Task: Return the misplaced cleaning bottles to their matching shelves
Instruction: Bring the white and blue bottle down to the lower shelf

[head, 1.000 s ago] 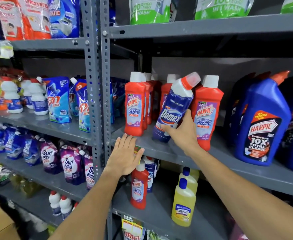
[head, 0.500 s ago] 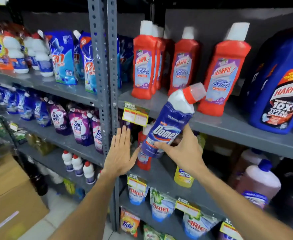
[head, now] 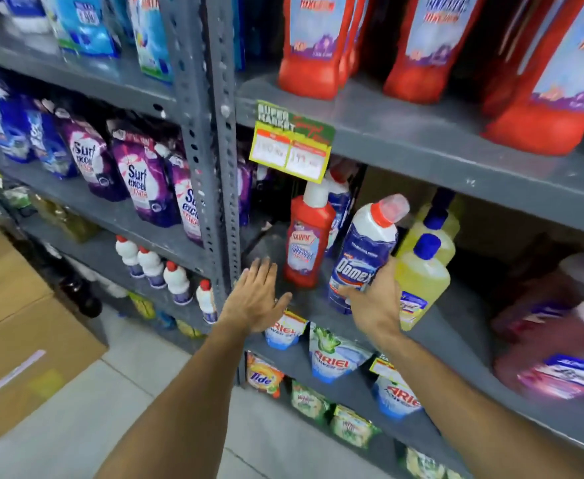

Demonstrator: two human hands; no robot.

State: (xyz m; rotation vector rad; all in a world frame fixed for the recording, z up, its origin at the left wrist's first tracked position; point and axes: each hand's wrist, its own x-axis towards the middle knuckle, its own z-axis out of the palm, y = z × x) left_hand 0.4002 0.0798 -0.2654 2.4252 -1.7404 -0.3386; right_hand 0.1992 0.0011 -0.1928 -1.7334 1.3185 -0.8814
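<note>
Grey supermarket shelving fills my view as my right hand [head: 373, 300] grips the tilted Domex bottle [head: 363, 252] over the lower shelf [head: 463, 326], left hand [head: 257, 297] spread empty; I should stand it beside the matching bottle [head: 340, 202] behind the red Harpic bottle [head: 307, 238].

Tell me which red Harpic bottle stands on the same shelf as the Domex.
The lone small red Harpic bottle, just left of the Domex bottle in the right hand; the other, larger red bottles stand one shelf higher.

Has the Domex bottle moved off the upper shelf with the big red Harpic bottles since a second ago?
Yes. The right hand has carried the Domex bottle down a shelf level; it is now beside the small red Harpic bottle, below the price tag.
</note>
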